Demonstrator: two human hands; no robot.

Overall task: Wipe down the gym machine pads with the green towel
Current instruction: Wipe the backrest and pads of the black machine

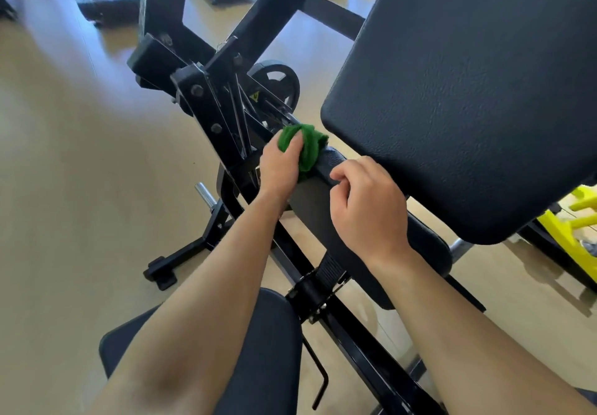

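Beige gym floor lay below; left hand (280, 166) clutched the bunched green towel (305, 147), wiping the narrow black vinyl pad's (326, 207) far end, right hand (371, 203) loosely curled, steadying it; next, the large black back pad (468, 91).

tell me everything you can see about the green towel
The green towel is a small, bright green cloth, soft and fuzzy like terry or microfibre, bunched into a crumpled wad. The left hand holds it in its grip, fingers over its top, pressing it against the far end of the narrow black pad beside the machine's frame. The right hand rests on the pad nearby, not touching the towel. Its underside is hidden.
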